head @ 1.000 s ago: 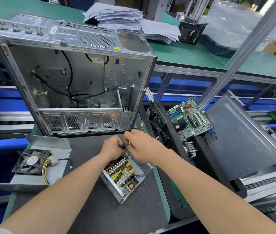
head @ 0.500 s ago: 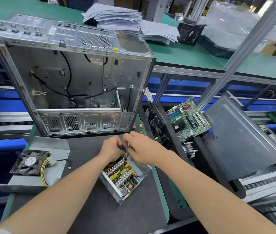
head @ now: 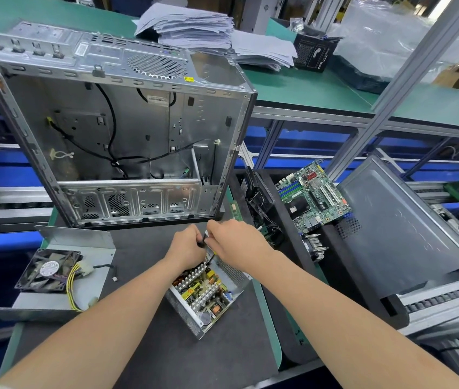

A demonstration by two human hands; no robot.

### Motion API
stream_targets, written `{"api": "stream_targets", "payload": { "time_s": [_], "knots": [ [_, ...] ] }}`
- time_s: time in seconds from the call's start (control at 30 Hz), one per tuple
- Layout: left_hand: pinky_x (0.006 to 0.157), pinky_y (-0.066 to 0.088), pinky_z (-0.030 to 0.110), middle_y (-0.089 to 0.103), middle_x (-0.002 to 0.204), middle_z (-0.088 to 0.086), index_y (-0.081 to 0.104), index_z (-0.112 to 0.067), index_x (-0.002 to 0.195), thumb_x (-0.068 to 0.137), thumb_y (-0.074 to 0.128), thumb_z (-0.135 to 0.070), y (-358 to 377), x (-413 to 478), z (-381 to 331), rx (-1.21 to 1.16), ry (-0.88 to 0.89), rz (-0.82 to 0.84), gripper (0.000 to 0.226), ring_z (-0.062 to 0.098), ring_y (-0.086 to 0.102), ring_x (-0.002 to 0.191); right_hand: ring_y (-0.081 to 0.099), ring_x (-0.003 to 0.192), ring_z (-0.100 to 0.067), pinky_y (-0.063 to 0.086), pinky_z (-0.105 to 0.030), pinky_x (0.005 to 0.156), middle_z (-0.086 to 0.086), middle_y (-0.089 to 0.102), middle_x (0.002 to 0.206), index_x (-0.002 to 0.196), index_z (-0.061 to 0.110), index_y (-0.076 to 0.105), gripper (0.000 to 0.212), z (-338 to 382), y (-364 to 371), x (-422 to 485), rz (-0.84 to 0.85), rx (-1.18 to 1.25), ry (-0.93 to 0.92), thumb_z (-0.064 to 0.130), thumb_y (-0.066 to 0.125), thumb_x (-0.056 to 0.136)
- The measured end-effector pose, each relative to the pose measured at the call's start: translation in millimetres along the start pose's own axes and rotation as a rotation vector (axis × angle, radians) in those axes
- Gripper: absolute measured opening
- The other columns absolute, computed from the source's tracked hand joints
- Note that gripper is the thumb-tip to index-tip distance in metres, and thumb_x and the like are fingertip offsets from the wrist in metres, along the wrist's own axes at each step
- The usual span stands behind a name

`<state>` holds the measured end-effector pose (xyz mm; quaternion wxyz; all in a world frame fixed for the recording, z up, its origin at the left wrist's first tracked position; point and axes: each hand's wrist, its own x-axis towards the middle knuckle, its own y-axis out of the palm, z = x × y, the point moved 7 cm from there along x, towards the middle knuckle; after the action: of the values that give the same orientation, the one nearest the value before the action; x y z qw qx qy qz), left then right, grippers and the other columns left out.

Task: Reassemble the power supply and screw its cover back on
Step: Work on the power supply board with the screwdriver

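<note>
Around the power supply (head: 204,300), bare tabletop (head: 144,346) lies open on its near side and left, up to the fan-bearing cover (head: 82,242). Just beyond, the computer case (head: 127,130) blocks passage. The left grip (head: 186,248) and right grip (head: 236,245), both holding a dark tool (head: 208,258), crowd its far end.

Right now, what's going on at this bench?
A person's left hand and right hand meet over the far end of the open power supply, both pinching a thin dark piece; tool or wire, I cannot tell. Its cover, with the fan on it, lies apart to the left, not yet fitted.
</note>
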<state>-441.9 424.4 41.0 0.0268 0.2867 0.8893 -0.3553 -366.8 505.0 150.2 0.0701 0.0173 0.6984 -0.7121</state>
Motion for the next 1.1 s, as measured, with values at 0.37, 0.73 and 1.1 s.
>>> {"api": "stream_targets", "payload": {
  "time_s": [0.37,0.73,1.1],
  "knots": [
    [0.057,0.035,0.026,0.06,0.104,0.009,0.042,-0.021,0.086,0.087,0.059,-0.002,1.2,-1.7,1.7,0.015,-0.044,0.05,0.025,0.024,0.054,0.088,0.056,0.075,-0.035,0.036,-0.037,0.061,-0.016,0.062,0.089,0.112,0.008,0.054,0.029,-1.9,-1.7,-1.2,-0.075,0.028,0.14,0.036,0.045,0.109],
    [0.055,0.034,0.025,0.061,0.093,0.004,0.049,-0.018,0.085,0.082,0.074,-0.01,-6.7,-4.4,1.0,-0.005,-0.047,0.004,0.027,0.017,0.053,0.08,0.055,0.092,-0.033,0.054,-0.051,0.079,-0.009,0.056,0.103,0.106,0.013,0.05,0.016,4.0,-15.3,-9.5,0.112,0.29,0.062,0.01,0.056,0.091],
    [0.054,0.044,0.028,0.064,0.097,0.003,0.051,-0.019,0.098,0.067,0.094,-0.024,-16.9,-11.5,-10.0,-0.033,-0.035,0.026,0.053,0.017,0.061,0.077,0.058,0.081,-0.023,0.055,-0.048,0.075,-0.001,0.06,0.085,0.099,0.017,0.055,0.016,-20.3,-49.5,-22.6,-0.139,0.418,0.114,0.014,0.061,0.085]
  ]
}}
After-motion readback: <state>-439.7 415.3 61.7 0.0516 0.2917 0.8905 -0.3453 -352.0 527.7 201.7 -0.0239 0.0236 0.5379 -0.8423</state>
